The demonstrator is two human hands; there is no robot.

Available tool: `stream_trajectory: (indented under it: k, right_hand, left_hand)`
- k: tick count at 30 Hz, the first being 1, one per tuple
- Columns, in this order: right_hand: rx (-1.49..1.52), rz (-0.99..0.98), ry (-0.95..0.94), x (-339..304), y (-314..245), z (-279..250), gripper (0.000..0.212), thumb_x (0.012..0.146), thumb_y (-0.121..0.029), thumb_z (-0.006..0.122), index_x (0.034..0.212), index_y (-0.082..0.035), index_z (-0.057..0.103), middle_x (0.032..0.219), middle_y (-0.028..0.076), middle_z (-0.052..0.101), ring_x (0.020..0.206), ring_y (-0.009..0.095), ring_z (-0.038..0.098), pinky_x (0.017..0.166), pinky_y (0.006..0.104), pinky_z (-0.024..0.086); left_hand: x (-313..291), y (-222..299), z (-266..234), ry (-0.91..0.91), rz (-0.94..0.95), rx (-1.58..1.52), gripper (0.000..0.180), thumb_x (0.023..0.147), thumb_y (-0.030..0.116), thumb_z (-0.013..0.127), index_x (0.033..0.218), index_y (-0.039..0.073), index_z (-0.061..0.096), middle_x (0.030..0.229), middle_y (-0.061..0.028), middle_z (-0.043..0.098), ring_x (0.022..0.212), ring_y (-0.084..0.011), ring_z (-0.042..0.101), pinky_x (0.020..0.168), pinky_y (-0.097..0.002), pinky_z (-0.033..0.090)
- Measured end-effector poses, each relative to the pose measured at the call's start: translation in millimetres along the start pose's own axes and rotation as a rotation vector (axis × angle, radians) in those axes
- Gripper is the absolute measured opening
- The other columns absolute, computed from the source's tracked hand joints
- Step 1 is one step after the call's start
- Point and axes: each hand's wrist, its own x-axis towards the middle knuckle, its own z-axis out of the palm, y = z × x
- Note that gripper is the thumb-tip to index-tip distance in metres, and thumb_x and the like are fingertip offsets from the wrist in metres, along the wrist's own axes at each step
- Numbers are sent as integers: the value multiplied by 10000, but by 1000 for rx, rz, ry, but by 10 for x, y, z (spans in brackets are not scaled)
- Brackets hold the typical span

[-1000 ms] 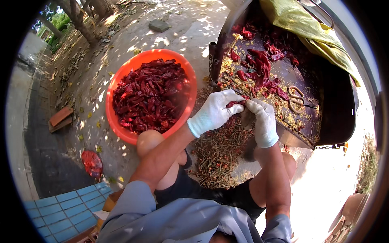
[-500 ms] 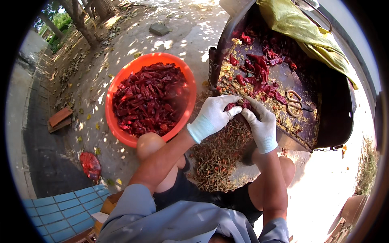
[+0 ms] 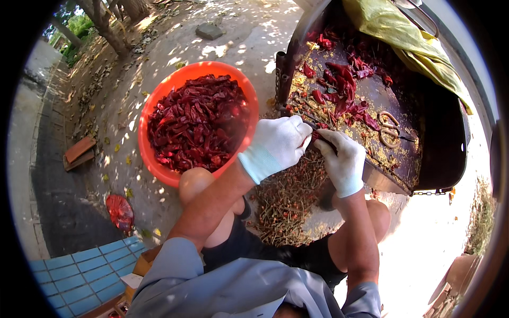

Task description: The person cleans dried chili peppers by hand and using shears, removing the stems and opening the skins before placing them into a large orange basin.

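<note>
Both hands wear white gloves with pale blue cuffs and meet at the near edge of a dark metal bin (image 3: 442,159). A dried red chili pepper (image 3: 316,136) shows between their fingertips. My left hand (image 3: 281,142) is closed on one side of it, its fingers curled and partly hiding it. Thumb and fingers of my right hand (image 3: 343,160) pinch the other side. Inside the bin, beyond the hands, lie loose dried red chilies (image 3: 342,85), scattered yellow seeds and a pair of scissors (image 3: 388,130). To the left stands an orange basin (image 3: 146,153) heaped with dark red chilies (image 3: 196,122).
A pile of chili stems (image 3: 289,204) covers the ground between my feet. A yellow-green sack (image 3: 408,47) drapes over the bin's far right side. Farther left are a red plastic bag (image 3: 120,211) and bricks (image 3: 79,151); a stone (image 3: 209,31) lies beyond the basin.
My left hand has turned, its back now facing up and its fingers curled over more of the chili. The right hand has shifted only slightly. The view has moved a little.
</note>
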Motion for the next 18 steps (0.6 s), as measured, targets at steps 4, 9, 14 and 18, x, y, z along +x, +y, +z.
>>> stream_trajectory:
  k: [4,9,14,18]
  right_hand:
    - [180,139,24,-28,11,74,159,835,-97,757,964,-11,725,851,106,729,722,202,700,671,301,551]
    - [864,679,-51,16,-52,13,154,893,-85,715,1001,22,694,840,56,707,701,110,639,647,267,548]
    - [1575,704,-179,-28,95,137,201,924,-183,685,1030,-22,626,935,92,684,778,197,665,698,285,560]
    - [1880,759,-120,-36,113,283,171,942,-175,662,1044,-53,601,988,81,661,894,215,667,718,309,581]
  left_hand:
    - [-3,-9,95,99,-62,-129,101,754,99,745,848,108,709,779,-65,672,674,-274,672,584,-348,535]
    - [-16,-93,226,199,-238,-541,65,810,86,729,841,32,711,701,-68,672,575,-160,639,540,-308,499]
    - [22,70,2,-56,-754,-1206,124,918,114,654,951,-3,672,675,-21,635,540,-48,544,453,-184,407]
    - [74,103,51,47,-848,-1372,104,930,93,616,956,-1,651,701,-32,632,549,-71,548,444,-197,404]
